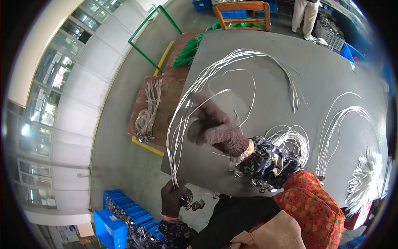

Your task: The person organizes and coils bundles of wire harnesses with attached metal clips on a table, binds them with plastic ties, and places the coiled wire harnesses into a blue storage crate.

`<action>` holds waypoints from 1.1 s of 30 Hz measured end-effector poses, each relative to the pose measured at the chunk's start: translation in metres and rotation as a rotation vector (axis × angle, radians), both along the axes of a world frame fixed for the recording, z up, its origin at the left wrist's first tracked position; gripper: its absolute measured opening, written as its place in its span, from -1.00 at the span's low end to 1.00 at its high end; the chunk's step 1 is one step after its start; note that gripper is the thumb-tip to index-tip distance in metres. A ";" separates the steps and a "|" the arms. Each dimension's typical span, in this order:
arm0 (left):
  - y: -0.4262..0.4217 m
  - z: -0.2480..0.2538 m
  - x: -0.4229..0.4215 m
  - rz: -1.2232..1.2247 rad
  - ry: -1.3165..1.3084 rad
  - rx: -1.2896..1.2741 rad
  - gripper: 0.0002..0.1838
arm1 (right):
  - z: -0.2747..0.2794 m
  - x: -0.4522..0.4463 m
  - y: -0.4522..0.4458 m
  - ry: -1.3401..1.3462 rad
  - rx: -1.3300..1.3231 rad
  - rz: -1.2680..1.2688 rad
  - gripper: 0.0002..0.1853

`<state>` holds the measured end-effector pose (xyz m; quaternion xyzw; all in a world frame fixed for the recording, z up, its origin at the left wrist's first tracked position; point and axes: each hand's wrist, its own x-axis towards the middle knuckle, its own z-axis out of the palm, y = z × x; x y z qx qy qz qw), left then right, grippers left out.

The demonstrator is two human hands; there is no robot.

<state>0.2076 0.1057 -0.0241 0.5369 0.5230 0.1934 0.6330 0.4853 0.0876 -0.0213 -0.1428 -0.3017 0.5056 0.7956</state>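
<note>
My left hand [173, 200], in a dark knitted glove, is closed around the lower end of a bundle of silvery wires [226, 59] by the near table edge. Small metal clips [195, 204] hang beside its fingers. From there the wires arc up and across the table, their loose ends lying at the upper middle. My right hand [215, 128], gloved too and blurred, is over the table with its fingers spread close to the wires. Whether its fingertips touch a wire is unclear. One wire [254, 89] loops apart from the bundle.
Beside my right sleeve lies a coiled wire bundle [304, 143]; another wire bundle [352, 108] arcs at the right. Wires also lie on a brown board [163, 116]. Blue bins [112, 228] stand lower left, a wooden chair [242, 6] behind the table, and a person [305, 16] beyond.
</note>
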 end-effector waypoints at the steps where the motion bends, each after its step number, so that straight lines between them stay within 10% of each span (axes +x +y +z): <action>1: -0.001 -0.008 -0.003 0.043 0.014 0.003 -0.72 | 0.010 -0.001 -0.005 0.035 0.012 0.111 -0.33; 3: 0.012 -0.033 -0.023 -0.008 0.096 -0.022 -0.71 | 0.026 0.003 -0.018 0.083 0.001 0.258 -0.48; 5: 0.017 -0.078 -0.061 -0.283 0.062 0.180 -0.63 | 0.027 0.004 -0.036 -0.457 -0.199 0.281 -0.40; 6: 0.010 -0.073 -0.058 -0.207 -0.080 0.054 -0.57 | -0.011 -0.014 -0.016 -0.366 0.284 -0.166 -0.56; 8: 0.007 -0.060 -0.041 -0.108 -0.269 -0.158 -0.41 | -0.064 -0.007 -0.030 -0.229 -0.159 -0.181 -0.58; 11: 0.019 -0.066 -0.017 -0.301 -0.287 -0.289 -0.08 | -0.010 -0.001 -0.039 0.035 0.026 0.086 -0.52; 23: 0.023 -0.069 0.015 -0.258 -0.492 -0.459 0.05 | 0.025 -0.002 -0.053 0.013 0.317 0.009 -0.66; 33: 0.051 -0.069 0.087 -0.462 -0.567 -0.595 -0.40 | 0.053 -0.028 -0.106 -0.159 0.285 -0.065 -0.68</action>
